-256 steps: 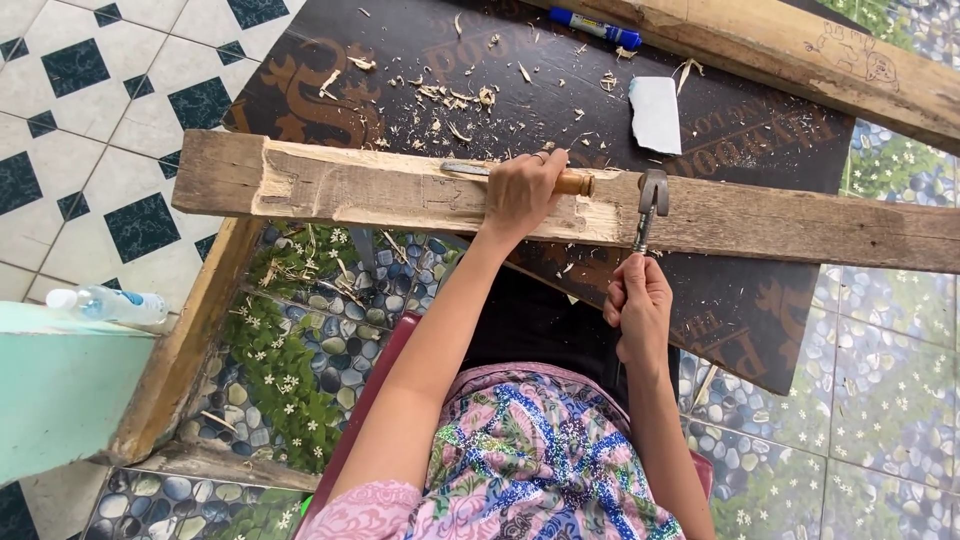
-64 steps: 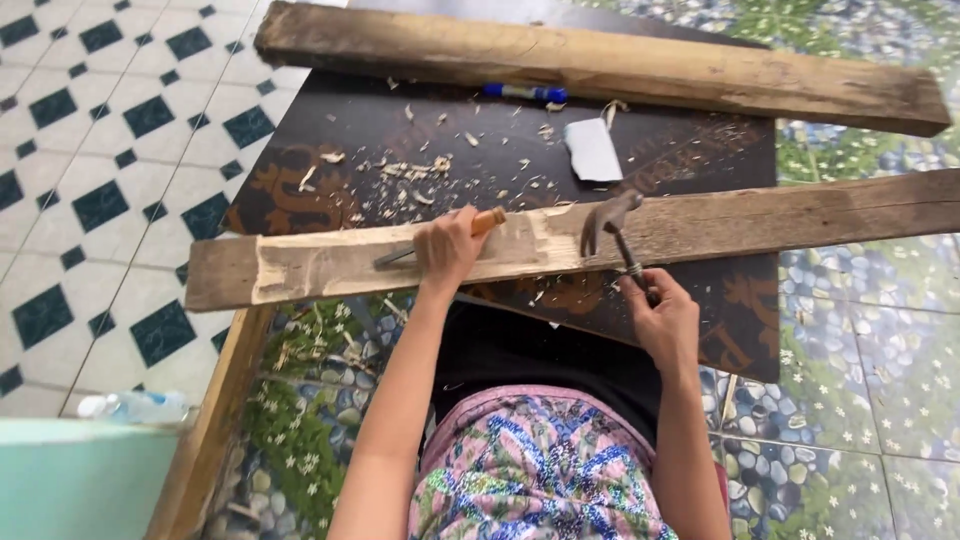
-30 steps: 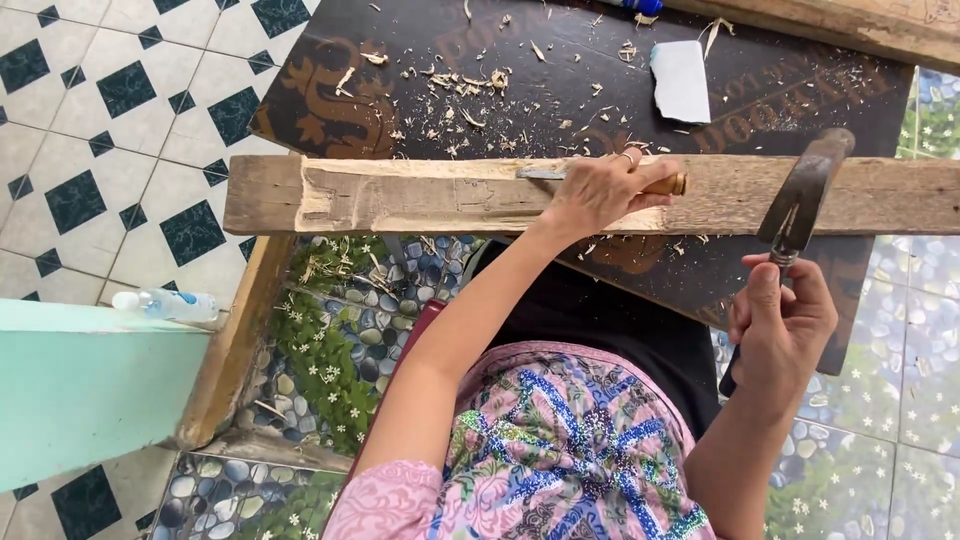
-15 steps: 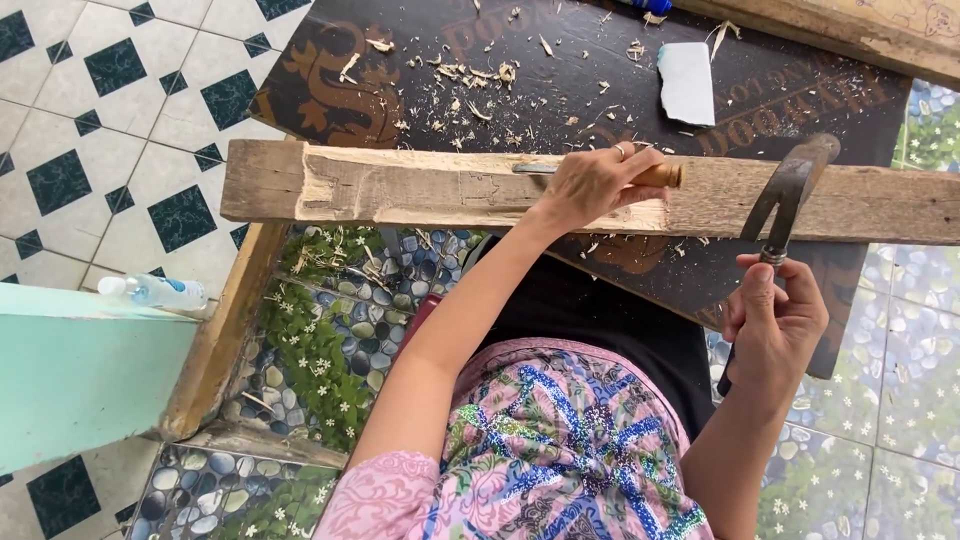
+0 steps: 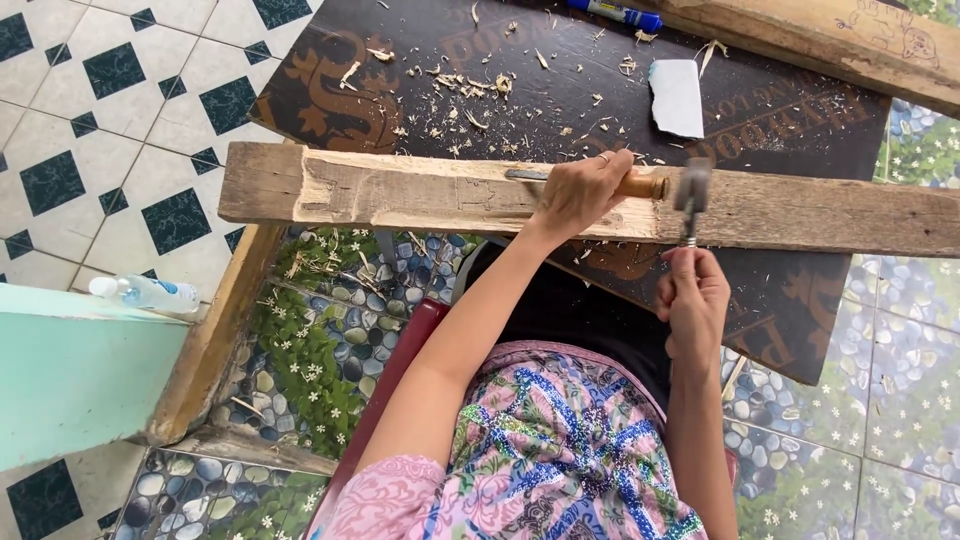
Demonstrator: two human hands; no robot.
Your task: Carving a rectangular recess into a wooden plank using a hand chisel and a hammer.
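1. Now the right hand (image 5: pixel 692 300) has brought the small metal-headed hammer (image 5: pixel 692 190) down from where it was raised half a second ago; its head sits at the butt of the wooden-handled chisel (image 5: pixel 600 181), touching or just short of it, which I cannot tell apart.
2. That suggests a blow is landing or about to land, so the chisel blade is being driven along the plank's top face.
3. The left hand (image 5: pixel 580 190) stays closed around the chisel's handle, holding the tool flat on the long rough pale wooden plank (image 5: pixel 400 190), with the grey blade pointing toward the plank's left end.
4. The right hand is closed on the hammer's thin shaft, just off the plank's near edge.
5. The plank lies across the dark printed board (image 5: pixel 560 90) that serves as the bench, running from its left edge past its right edge.
6. Pale wood shavings (image 5: pixel 450 95) are scattered over the far part of the bench; a white folded sheet (image 5: pixel 677 97) and a blue marker pen (image 5: pixel 615 14) lie near the far edge.
7. As for containers, only a clear plastic bottle (image 5: pixel 145 292) shows, lying on the tiled floor (image 5: pixel 100 120); its contents cannot be made out.
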